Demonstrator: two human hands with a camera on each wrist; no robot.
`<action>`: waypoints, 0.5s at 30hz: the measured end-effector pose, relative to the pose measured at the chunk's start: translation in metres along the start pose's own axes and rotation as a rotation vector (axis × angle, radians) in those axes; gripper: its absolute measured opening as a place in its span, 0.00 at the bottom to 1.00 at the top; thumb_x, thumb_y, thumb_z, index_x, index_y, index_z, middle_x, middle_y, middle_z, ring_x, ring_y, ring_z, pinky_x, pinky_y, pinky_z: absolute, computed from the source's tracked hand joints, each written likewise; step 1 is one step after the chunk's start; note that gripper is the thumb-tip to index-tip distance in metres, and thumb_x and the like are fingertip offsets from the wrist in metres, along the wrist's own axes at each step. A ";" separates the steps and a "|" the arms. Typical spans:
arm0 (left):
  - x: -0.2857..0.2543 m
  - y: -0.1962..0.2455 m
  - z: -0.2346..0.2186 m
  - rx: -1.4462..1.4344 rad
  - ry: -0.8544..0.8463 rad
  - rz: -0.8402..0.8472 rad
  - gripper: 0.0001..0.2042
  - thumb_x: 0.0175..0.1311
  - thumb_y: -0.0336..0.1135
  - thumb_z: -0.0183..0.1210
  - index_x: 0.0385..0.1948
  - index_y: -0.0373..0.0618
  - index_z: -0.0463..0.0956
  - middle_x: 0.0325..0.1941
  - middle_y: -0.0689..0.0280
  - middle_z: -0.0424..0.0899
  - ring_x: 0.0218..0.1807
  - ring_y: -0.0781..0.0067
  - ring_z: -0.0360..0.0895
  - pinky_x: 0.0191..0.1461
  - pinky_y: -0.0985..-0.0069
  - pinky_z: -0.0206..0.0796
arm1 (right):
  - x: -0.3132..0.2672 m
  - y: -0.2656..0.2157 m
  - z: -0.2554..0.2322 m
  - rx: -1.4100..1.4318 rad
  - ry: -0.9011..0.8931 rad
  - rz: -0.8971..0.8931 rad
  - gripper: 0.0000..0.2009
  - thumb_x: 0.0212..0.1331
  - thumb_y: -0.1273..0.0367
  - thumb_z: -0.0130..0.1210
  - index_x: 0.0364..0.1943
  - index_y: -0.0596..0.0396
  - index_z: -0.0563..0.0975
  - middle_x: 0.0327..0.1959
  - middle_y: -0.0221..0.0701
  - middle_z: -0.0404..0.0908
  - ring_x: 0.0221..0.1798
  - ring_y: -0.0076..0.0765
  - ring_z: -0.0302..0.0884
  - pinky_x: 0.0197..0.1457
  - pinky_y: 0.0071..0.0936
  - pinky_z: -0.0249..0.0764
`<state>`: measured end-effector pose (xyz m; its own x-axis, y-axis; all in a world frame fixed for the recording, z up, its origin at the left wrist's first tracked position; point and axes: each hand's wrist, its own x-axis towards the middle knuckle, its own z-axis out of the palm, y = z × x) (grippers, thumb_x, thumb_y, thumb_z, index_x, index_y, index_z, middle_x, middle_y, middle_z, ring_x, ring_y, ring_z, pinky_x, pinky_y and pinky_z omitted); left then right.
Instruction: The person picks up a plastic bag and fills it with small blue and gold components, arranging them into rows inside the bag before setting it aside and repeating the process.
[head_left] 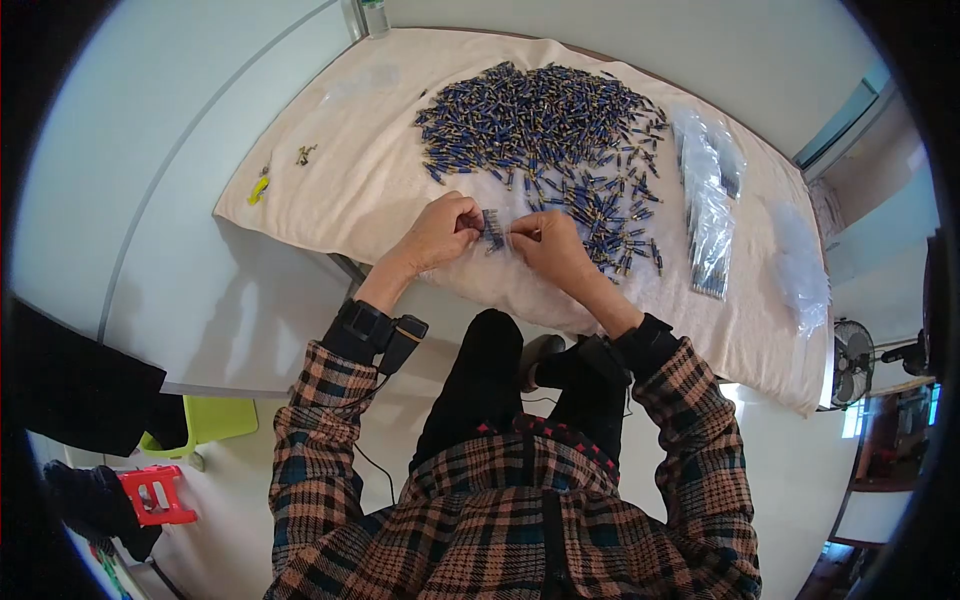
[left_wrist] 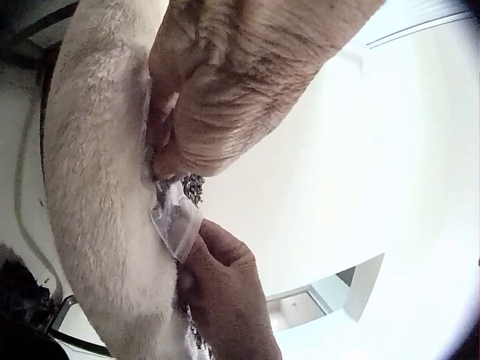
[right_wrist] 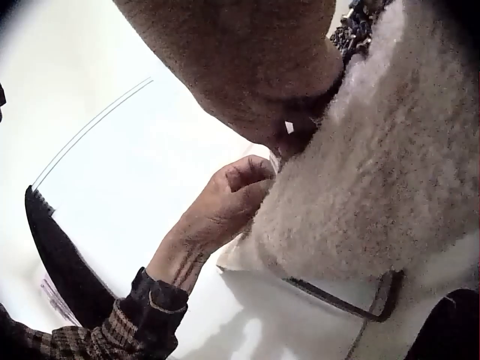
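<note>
Between the two hands, at the table's near side, is a small clear plastic bag [left_wrist: 178, 225] with a short row of dark blue pieces [head_left: 492, 228] in it. My left hand [head_left: 445, 232] pinches the bag's left side with thumb and fingertips. On the other side, my right hand [head_left: 553, 245] pinches its edge between thumb and forefinger. In the left wrist view the bag's clear film stretches from under the left hand [left_wrist: 232, 90] to the right fingertips. Just beyond the hands spreads a big pile of small blue pieces with gold-coloured ends [head_left: 535, 115].
A pale fleecy cloth [head_left: 350, 190] covers the table. Filled clear bags [head_left: 708, 225] lie to the right, with more clear plastic bags [head_left: 798, 265] near the right edge. A yellow item [head_left: 258, 190] and small metallic bits [head_left: 306, 154] sit at the left.
</note>
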<state>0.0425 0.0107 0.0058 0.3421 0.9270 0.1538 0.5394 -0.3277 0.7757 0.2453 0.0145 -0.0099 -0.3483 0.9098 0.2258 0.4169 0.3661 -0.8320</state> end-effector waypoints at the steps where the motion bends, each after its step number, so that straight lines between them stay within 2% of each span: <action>1: -0.001 0.000 0.000 0.009 0.000 -0.002 0.04 0.50 0.21 0.58 0.27 0.36 0.73 0.31 0.63 0.72 0.31 0.74 0.72 0.38 0.77 0.65 | 0.001 -0.002 -0.001 -0.028 -0.001 0.014 0.07 0.45 0.70 0.62 0.27 0.58 0.80 0.23 0.39 0.80 0.28 0.40 0.80 0.33 0.30 0.74; 4: -0.001 0.002 0.001 0.014 -0.006 -0.001 0.03 0.50 0.22 0.57 0.27 0.36 0.73 0.31 0.63 0.72 0.31 0.73 0.71 0.38 0.77 0.65 | 0.001 -0.008 -0.003 -0.084 -0.001 0.043 0.07 0.44 0.71 0.62 0.26 0.60 0.80 0.23 0.39 0.80 0.27 0.39 0.80 0.33 0.29 0.74; 8: -0.002 0.001 0.001 0.044 -0.004 0.006 0.04 0.50 0.23 0.57 0.27 0.36 0.73 0.30 0.62 0.71 0.31 0.72 0.72 0.38 0.77 0.65 | 0.001 -0.006 -0.004 0.040 -0.065 0.161 0.08 0.41 0.70 0.62 0.26 0.60 0.78 0.22 0.39 0.80 0.27 0.39 0.80 0.33 0.29 0.74; 11: 0.000 0.002 0.004 0.082 -0.001 0.028 0.04 0.50 0.24 0.58 0.27 0.37 0.73 0.30 0.62 0.71 0.30 0.70 0.71 0.37 0.76 0.65 | 0.003 -0.002 -0.001 -0.065 -0.038 -0.012 0.10 0.39 0.70 0.62 0.27 0.59 0.77 0.22 0.40 0.80 0.28 0.41 0.80 0.33 0.32 0.74; 12: 0.000 0.002 0.004 0.109 0.006 0.041 0.05 0.50 0.24 0.58 0.27 0.37 0.73 0.30 0.62 0.70 0.30 0.69 0.71 0.37 0.75 0.65 | 0.003 -0.002 0.001 -0.065 -0.033 -0.008 0.10 0.39 0.70 0.62 0.27 0.59 0.77 0.22 0.40 0.80 0.28 0.41 0.80 0.33 0.32 0.74; 14: -0.001 0.000 0.002 0.134 0.001 0.063 0.05 0.49 0.24 0.59 0.27 0.37 0.73 0.30 0.61 0.70 0.30 0.68 0.71 0.37 0.75 0.65 | 0.004 -0.004 0.006 -0.159 0.025 -0.084 0.11 0.40 0.71 0.63 0.28 0.61 0.77 0.21 0.38 0.79 0.25 0.37 0.79 0.30 0.30 0.74; 15: -0.001 -0.001 0.000 0.156 -0.004 0.058 0.06 0.48 0.26 0.60 0.27 0.38 0.73 0.30 0.60 0.71 0.32 0.65 0.72 0.38 0.72 0.65 | 0.003 -0.003 0.004 -0.220 0.063 -0.114 0.11 0.40 0.71 0.64 0.28 0.62 0.76 0.20 0.37 0.79 0.23 0.35 0.79 0.29 0.28 0.73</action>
<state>0.0414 0.0100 0.0052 0.3791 0.9051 0.1924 0.6318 -0.4051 0.6609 0.2394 0.0158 -0.0090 -0.3533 0.8681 0.3486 0.5527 0.4944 -0.6709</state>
